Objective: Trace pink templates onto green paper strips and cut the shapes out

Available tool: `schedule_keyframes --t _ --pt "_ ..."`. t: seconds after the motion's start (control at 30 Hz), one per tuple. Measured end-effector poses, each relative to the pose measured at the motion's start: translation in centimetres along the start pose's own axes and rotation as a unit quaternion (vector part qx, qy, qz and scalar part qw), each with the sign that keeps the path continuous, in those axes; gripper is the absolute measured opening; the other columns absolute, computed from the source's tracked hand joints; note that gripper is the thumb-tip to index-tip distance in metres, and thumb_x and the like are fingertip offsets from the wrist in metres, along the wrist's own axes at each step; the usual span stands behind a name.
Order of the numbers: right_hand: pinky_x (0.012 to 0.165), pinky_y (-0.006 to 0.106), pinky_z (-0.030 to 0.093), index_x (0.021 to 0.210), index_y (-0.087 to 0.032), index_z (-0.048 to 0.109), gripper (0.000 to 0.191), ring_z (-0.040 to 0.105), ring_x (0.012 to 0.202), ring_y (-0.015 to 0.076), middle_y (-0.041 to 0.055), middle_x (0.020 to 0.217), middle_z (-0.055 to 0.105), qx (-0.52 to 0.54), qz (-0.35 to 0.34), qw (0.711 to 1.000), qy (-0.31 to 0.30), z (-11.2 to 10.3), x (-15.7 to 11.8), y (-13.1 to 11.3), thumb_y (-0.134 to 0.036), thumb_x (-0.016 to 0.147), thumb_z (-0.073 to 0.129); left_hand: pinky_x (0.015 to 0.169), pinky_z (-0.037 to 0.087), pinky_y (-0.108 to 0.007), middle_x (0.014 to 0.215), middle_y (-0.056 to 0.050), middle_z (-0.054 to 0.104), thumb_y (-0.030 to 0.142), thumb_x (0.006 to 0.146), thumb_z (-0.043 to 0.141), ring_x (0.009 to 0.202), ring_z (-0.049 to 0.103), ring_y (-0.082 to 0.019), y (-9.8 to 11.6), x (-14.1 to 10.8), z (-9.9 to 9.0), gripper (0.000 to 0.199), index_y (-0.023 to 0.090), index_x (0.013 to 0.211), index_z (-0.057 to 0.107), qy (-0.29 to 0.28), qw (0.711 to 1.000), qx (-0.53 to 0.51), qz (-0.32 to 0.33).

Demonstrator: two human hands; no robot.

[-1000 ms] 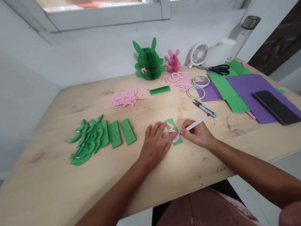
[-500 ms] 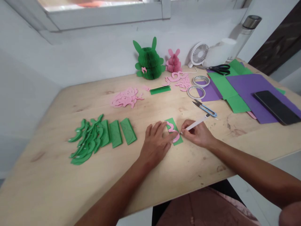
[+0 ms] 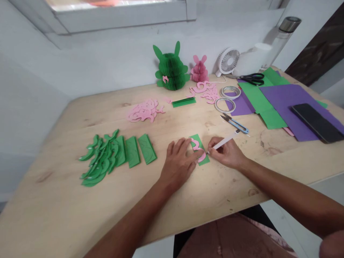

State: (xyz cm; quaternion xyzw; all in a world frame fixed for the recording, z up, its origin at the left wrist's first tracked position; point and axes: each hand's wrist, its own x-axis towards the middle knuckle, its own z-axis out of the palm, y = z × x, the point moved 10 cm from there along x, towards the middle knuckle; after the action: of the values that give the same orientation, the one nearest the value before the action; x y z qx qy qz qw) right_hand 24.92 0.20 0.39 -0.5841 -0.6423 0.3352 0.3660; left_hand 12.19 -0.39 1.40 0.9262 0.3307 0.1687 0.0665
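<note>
My left hand [image 3: 177, 157] lies flat with spread fingers, pressing a curvy pink paper cutout [image 3: 195, 144] down on a small green paper rectangle [image 3: 205, 161]. In the closed fingers of my right hand [image 3: 228, 154] is a slim white pen [image 3: 225, 140]. Its tip points at the cutout's right edge, over the green paper. My left fingertips hide part of the cutout. Farther left lie green rectangles [image 3: 147, 148] with drawn outlines, beside a heap of cut green paper shapes [image 3: 100, 159].
Blue thread snips [image 3: 236, 124] and tape rolls [image 3: 225, 105] lie beyond my right hand. Pink cutouts [image 3: 143, 111] and a folded green strip [image 3: 184, 102] are farther back. Paper figures [image 3: 172, 71] and a fan [image 3: 228, 61] stand by the wall. A phone [image 3: 315, 122] rests on purple paper [image 3: 285, 95].
The pen tip has shifted very slightly along the cutout's right edge. My left hand stays in place, and the whole view has moved a little.
</note>
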Motion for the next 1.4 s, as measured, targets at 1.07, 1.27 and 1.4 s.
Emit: schedule_keyframes --t 1.07,1.27,1.4 --pt "0.046 0.021 0.034 0.070 -0.017 0.058 0.007 0.045 0.049 0.0089 -0.0024 0.057 0.052 0.002 0.007 1.000 0.022 -0.27 -0.05 0.17 -0.022 0.075 0.057 0.100 0.029 -0.053 0.133 -0.009 0.047 0.020 0.085 0.051 0.125 0.038 -0.031 0.12 0.05 -0.29 0.036 0.033 0.117 0.062 0.001 1.000 -0.007 0.000" --pt "0.045 0.021 0.033 0.070 -0.017 0.058 0.006 0.045 0.050 0.0087 -0.0021 0.057 0.053 -0.005 0.004 1.000 0.006 -0.05 -0.07 0.15 -0.019 0.074 0.057 0.101 0.029 -0.053 0.133 -0.010 0.047 0.020 0.085 0.051 0.125 0.039 -0.031 0.06 0.11 -0.21 0.035 0.033 0.116 0.063 -0.006 1.000 -0.009 -0.006" --pt "0.045 0.021 0.033 0.070 -0.016 0.058 0.006 0.045 0.049 0.0087 -0.0020 0.058 0.053 -0.003 0.005 1.000 0.008 -0.09 -0.06 -0.02 -0.020 0.074 0.056 0.100 0.029 -0.053 0.133 -0.011 0.047 0.019 0.085 0.052 0.125 0.039 -0.031 0.05 0.10 -0.14 0.036 0.033 0.117 0.062 -0.004 1.000 -0.006 -0.003"
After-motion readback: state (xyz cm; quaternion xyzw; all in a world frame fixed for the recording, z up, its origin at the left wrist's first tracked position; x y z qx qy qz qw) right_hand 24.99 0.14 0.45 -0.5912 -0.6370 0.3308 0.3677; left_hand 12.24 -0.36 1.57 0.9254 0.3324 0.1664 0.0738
